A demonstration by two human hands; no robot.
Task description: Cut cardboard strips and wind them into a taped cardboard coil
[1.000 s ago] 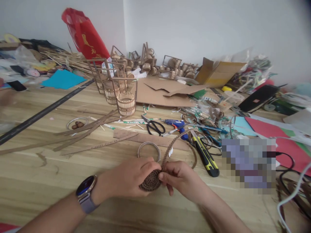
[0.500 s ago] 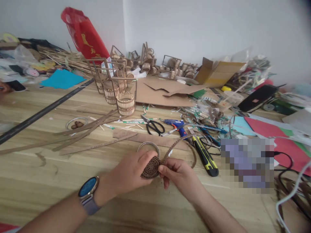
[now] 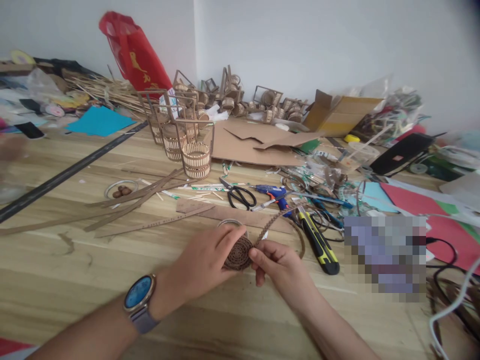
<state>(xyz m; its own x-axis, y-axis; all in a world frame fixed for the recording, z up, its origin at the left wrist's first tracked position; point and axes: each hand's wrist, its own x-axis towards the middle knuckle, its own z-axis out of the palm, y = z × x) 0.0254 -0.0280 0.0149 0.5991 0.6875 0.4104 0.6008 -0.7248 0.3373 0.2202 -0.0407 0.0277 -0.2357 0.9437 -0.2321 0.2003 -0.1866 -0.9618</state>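
Observation:
A flat brown coil [image 3: 238, 253], wound in a tight spiral from a corrugated cardboard strip, stands near the middle of the table. My left hand [image 3: 210, 255], with a watch on its wrist, is closed around the coil's left side. My right hand [image 3: 275, 262] pinches the cardboard strip [image 3: 270, 222] where it meets the coil's right edge. The strip's loose length curves up and right behind that hand. Just behind the coil, partly hidden by my left hand, lies a tape ring [image 3: 230, 223].
A box cutter [image 3: 318, 242], a blue glue gun [image 3: 272, 192] and black-handled scissors [image 3: 240, 194] lie beyond my hands. Slatted baskets [image 3: 196, 161] stand behind. Cardboard strips [image 3: 137, 202] spread to the left, near a ring with brown balls [image 3: 122, 191]. A blurred hand [image 3: 11, 147] shows at the far left.
Both hands and the coil have shifted slightly right and up in view, along with the whole scene. The coil seems slightly turned. At the far left, the other person's hand has moved.

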